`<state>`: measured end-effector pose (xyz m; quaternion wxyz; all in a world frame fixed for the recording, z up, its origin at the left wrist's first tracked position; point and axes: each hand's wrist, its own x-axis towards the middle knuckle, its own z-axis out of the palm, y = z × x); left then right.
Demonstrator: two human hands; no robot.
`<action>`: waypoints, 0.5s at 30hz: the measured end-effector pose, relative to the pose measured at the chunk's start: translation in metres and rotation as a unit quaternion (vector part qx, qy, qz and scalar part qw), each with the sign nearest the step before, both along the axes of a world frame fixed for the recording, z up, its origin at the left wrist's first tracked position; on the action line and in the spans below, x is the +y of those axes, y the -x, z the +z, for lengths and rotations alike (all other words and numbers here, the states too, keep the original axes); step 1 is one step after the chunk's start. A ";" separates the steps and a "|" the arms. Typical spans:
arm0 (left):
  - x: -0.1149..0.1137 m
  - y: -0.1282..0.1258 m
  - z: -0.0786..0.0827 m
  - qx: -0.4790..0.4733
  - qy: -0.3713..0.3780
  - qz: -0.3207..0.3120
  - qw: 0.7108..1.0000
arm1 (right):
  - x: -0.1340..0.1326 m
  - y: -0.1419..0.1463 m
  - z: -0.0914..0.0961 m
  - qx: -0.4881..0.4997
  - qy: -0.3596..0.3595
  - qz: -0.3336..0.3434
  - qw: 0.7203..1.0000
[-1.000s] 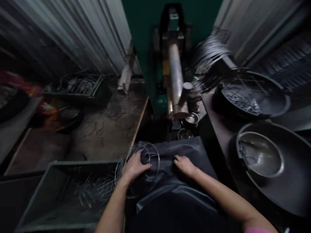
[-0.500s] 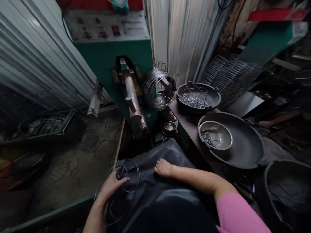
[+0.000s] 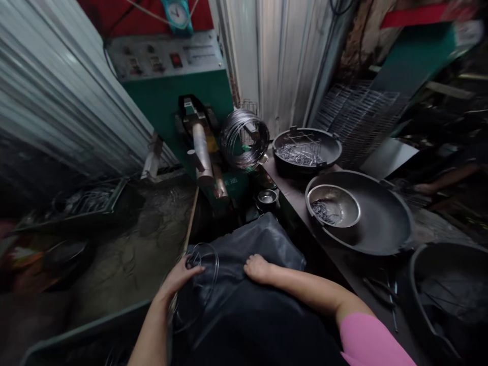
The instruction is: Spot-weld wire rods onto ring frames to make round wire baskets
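Note:
Thin wire rings [image 3: 218, 264] hang in my left hand [image 3: 181, 277], its fingers and thumb curled around them at the left side of my lap. A dark, smooth apron [image 3: 244, 315] covers my lap beneath both hands. My right hand [image 3: 257, 268] rests on the apron with its fingers closed and turned down. Whether it grips a fold of the cloth or something small is hidden. Ahead stands a green machine [image 3: 152, 96] with a metal arm sticking out towards me. A coil of wire [image 3: 244, 138] hangs beside that arm.
On the right bench, a black pan [image 3: 331, 147] holds small metal pieces, and a larger pan [image 3: 389, 223] holds a steel bowl [image 3: 353, 208]. Pliers [image 3: 379, 292] lie nearer me. Wire grids [image 3: 354, 112] lean behind. Another person's arm [image 3: 450, 178] shows at right. A green bin [image 3: 118, 195] stands left.
My view has tilted up slightly, bringing the clock on the machine and the pliers into sight. Both hands keep nearly the same pose; the wire rings remain in my left hand.

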<state>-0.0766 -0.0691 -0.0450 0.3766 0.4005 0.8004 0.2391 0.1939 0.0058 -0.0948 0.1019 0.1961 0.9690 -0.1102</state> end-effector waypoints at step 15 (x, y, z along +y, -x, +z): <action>-0.005 -0.009 0.000 0.037 0.000 -0.002 0.999 | 0.005 -0.039 -0.007 0.045 0.033 -0.103 0.993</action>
